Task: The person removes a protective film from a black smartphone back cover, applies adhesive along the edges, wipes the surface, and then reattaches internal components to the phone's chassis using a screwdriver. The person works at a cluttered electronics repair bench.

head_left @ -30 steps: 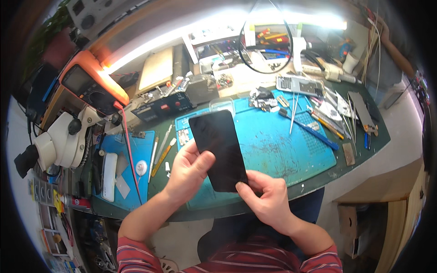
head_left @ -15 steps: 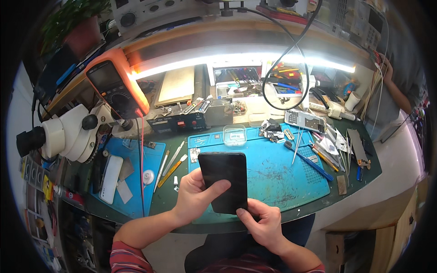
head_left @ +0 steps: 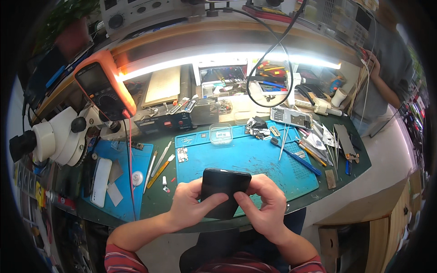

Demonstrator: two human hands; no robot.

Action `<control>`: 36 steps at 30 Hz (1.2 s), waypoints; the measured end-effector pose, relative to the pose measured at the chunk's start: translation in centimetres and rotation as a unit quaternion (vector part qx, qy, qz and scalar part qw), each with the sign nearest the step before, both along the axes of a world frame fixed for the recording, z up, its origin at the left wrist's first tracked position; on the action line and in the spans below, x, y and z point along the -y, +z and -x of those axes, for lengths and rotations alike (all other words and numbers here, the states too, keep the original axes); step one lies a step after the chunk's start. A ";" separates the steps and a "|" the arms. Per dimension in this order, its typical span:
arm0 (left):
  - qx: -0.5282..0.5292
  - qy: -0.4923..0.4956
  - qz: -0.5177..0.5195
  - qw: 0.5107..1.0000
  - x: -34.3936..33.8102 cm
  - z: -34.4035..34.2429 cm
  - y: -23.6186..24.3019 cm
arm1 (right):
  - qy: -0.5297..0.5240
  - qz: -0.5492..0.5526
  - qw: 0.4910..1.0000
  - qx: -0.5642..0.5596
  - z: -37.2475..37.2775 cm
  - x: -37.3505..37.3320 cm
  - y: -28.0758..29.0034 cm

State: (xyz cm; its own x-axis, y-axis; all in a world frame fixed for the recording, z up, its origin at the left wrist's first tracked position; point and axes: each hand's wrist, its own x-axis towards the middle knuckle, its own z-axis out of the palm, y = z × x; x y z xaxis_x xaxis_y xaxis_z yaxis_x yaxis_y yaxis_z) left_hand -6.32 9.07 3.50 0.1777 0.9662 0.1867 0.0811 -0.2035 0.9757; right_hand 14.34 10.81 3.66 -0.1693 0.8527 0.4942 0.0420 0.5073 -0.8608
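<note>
A black smartphone [head_left: 222,182] with a dark face up is gripped between my two hands, low over the near part of the blue mat [head_left: 200,159] and the bench's front edge. My left hand [head_left: 189,204] is closed round its left side, thumb lying across the dark face. My right hand [head_left: 260,204] is closed on the right side, thumb pressed near the middle of the phone. Beyond the phone on the mat are a small clear plastic box [head_left: 221,134] and, further right, tweezers [head_left: 284,141] and a blue-handled brush [head_left: 296,157].
An orange multimeter [head_left: 102,84] and a white microscope [head_left: 57,136] stand at left, beside a second blue mat [head_left: 145,159]. An opened phone [head_left: 291,118], tools and small parts crowd the back and right. A co-worker [head_left: 382,86] in grey is at the far right, beyond a hanging black cable [head_left: 250,77].
The phone has moved lower and nearer me, and its top now tilts so it looks shorter. My right hand has slid up along its side, with the thumb higher on the face.
</note>
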 end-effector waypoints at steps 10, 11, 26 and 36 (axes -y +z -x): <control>0.019 -0.005 0.011 1.000 0.3 0.0 -0.1 | -0.029 -0.003 0.999 0.034 0.1 0.3 0.5; 0.020 -0.006 0.007 1.000 0.3 0.0 -0.1 | -0.032 -0.005 0.999 0.035 0.1 0.3 0.5; 0.065 -0.034 0.021 0.997 0.2 -0.3 -0.3 | -0.066 -0.005 0.997 0.048 0.3 0.3 0.6; 0.174 -0.089 0.208 0.958 -1.6 0.9 1.2 | -0.122 -0.066 0.959 0.247 -5.8 -3.0 1.6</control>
